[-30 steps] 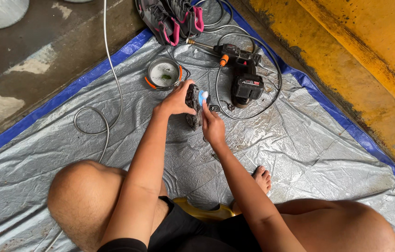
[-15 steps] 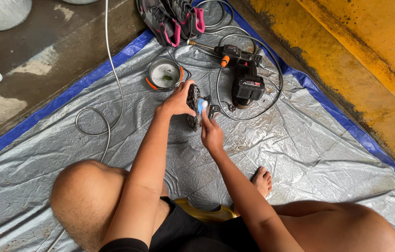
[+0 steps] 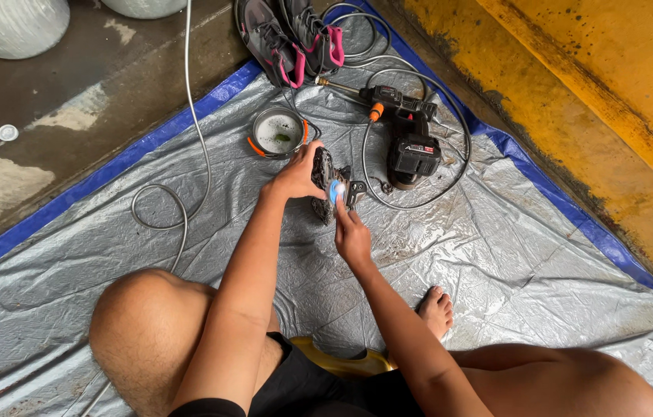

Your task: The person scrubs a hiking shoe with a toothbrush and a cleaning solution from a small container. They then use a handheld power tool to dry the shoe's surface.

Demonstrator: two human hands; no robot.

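Both arms extended; left hand (image 3: 293, 176) and right hand (image 3: 353, 238) curled closed.

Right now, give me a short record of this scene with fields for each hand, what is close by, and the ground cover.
left hand: left hand holds a dirty dark shoe upright off the tarp
right hand: right hand presses a small blue brush against the shoe
near the hands: round bowl with orange clips; black cordless sprayer with coiled hose
farther off: pair of grey and pink shoes
ground cover: silver tarp with blue edge

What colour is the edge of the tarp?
Blue, around the silver tarp; its edge shows clearly in the head view.
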